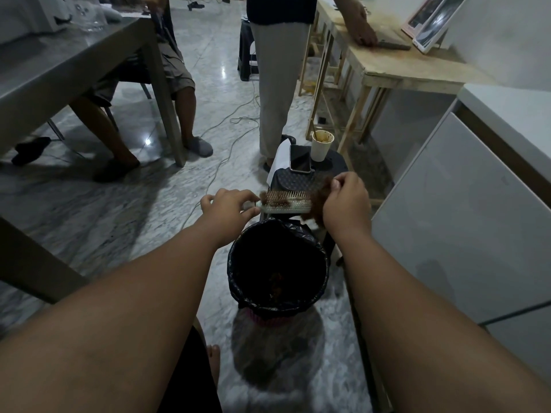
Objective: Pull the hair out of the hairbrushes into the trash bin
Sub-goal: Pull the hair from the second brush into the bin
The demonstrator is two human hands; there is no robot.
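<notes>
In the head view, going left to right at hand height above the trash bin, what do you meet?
left hand → hairbrush → clump of hair → right hand → white cabinet

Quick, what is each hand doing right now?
Left hand: grips the handle end of the hairbrush.
Right hand: pinches a clump of brown hair at the brush's far end, above the trash bin.

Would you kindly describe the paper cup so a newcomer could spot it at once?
Start at the black-lined trash bin on the floor. Just beyond it stands a black stool, with a dark phone lying flat on it. The paper cup stands upright right of the phone, pale, brown-stained inside.
</notes>
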